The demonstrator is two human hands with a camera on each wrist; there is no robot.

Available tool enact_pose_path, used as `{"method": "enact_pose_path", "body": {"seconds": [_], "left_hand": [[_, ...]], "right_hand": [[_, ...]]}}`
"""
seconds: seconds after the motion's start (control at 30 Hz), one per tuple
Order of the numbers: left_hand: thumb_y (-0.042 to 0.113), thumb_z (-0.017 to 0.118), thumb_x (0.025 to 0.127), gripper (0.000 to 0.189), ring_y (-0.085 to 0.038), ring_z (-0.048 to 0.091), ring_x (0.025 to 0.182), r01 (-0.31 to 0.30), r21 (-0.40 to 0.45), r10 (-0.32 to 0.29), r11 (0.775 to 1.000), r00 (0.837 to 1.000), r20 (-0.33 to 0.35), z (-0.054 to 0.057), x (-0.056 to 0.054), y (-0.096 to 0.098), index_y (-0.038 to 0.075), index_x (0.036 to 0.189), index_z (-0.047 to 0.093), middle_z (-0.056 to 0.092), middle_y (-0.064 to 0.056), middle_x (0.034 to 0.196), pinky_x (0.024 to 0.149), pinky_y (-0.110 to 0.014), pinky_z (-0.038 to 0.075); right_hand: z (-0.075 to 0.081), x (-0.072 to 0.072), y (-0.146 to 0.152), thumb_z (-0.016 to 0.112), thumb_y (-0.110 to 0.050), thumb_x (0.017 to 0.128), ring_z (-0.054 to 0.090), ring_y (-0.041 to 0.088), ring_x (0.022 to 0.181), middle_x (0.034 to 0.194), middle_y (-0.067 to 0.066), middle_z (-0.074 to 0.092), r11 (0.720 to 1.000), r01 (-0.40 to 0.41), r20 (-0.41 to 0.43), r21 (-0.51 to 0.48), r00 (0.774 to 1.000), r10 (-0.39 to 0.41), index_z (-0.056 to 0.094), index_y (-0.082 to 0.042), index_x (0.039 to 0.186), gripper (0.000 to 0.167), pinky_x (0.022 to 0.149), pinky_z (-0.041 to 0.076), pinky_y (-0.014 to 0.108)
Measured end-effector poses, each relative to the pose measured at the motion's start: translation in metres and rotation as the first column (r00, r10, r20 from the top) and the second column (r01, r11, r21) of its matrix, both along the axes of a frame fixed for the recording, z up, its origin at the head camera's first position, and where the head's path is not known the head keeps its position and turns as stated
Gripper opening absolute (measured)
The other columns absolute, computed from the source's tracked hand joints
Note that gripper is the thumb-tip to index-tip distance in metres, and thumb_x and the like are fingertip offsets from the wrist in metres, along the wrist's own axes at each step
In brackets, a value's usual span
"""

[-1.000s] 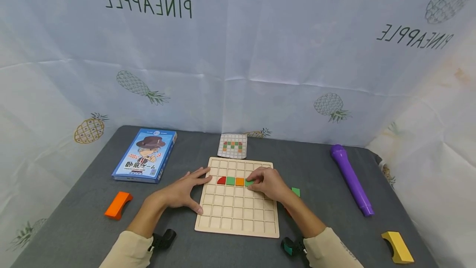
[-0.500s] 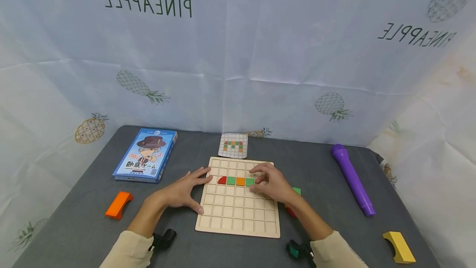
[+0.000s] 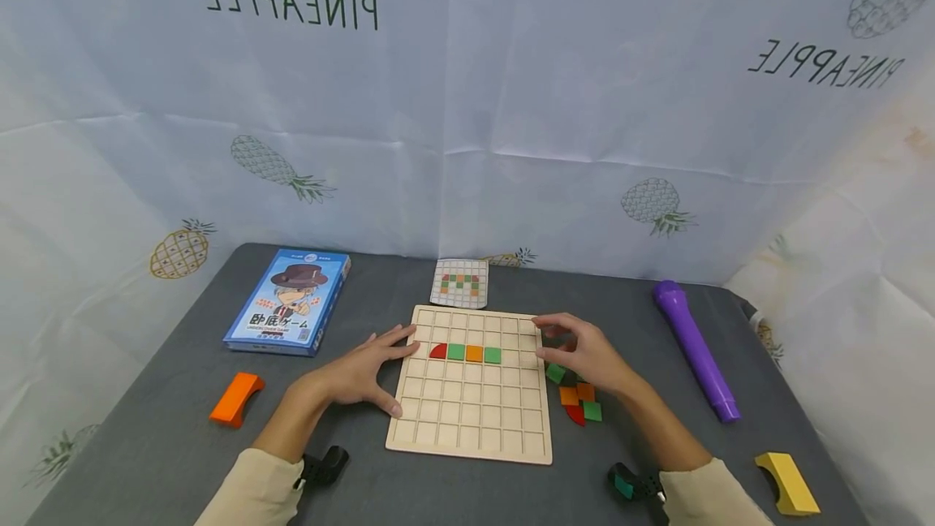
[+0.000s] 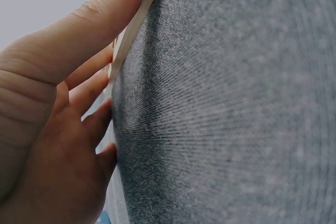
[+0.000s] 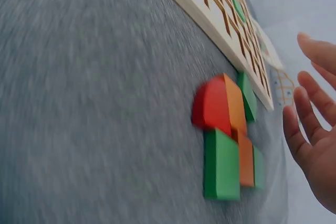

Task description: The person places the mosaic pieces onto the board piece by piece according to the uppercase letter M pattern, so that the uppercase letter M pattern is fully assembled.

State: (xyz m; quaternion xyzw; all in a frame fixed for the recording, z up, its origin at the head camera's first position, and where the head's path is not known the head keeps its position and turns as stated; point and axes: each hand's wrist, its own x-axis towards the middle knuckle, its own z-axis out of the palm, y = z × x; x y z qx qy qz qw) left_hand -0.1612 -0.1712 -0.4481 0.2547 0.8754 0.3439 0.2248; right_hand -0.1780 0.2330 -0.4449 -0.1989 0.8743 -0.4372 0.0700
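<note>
A wooden grid board (image 3: 467, 415) lies mid-table in the head view. One row of it holds a red quarter-round tile (image 3: 438, 351), a green tile (image 3: 456, 352), an orange tile (image 3: 475, 355) and another green tile (image 3: 493, 355). My left hand (image 3: 358, 372) rests at the board's left edge, fingers spread and thumb touching the rim. Over the right edge hovers my right hand (image 3: 588, 354), fingers apart and holding nothing. Below it lie several loose blocks, including a red one (image 5: 212, 103) and a green one (image 5: 223, 166); the right forearm partly covers the group in the head view.
Behind the board lies a pattern card (image 3: 459, 283) printed with coloured squares. A blue game box (image 3: 288, 303) and an orange arch block (image 3: 237, 399) are on the left. On the right are a purple microphone (image 3: 695, 351) and a yellow arch block (image 3: 787, 484).
My right hand has let go of the green tile, which stays in the row, and has moved right to the board's edge, uncovering the loose blocks. The left hand has stayed put.
</note>
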Motion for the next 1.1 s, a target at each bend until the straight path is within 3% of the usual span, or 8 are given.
{"method": "enact_pose_path", "body": {"seconds": [0.33,0.7,1.1], "left_hand": [[0.035,0.091,0.074,0.104,-0.049,0.006,0.159,0.005,-0.004,-0.005,1.000,1.000,-0.010,-0.001,-0.001,0.000,0.006,0.158,0.038,0.016,-0.016,0.173,0.122,-0.076,0.002],[0.034,0.091,0.074,0.103,-0.049,0.007,0.158,0.014,0.004,-0.014,1.000,1.000,-0.003,0.000,0.000,0.001,0.004,0.157,0.038,0.016,-0.018,0.172,0.122,-0.076,0.002],[0.033,0.091,0.074,0.103,-0.050,0.006,0.158,0.003,0.006,-0.003,1.000,1.000,0.005,0.000,0.000,0.001,0.004,0.157,0.038,0.016,-0.017,0.172,0.121,-0.077,0.002]], "right_hand": [[0.007,0.005,0.025,0.075,-0.029,0.094,0.061,0.036,0.125,0.141,0.009,0.065,0.999,-0.004,-0.035,0.043,0.999,0.006,0.062,-0.010,0.139,0.051,0.096,0.057,0.034],[0.006,0.023,0.046,0.076,-0.025,0.093,0.062,0.027,0.125,0.139,0.010,0.067,0.998,0.020,-0.093,0.052,0.996,-0.015,0.063,-0.009,0.138,0.050,0.097,0.058,0.038],[0.000,0.036,0.057,0.080,-0.029,0.089,0.061,0.028,0.123,0.137,0.005,0.068,0.993,0.073,-0.060,0.098,0.996,-0.067,0.067,-0.014,0.136,0.051,0.093,0.057,0.029]]}}
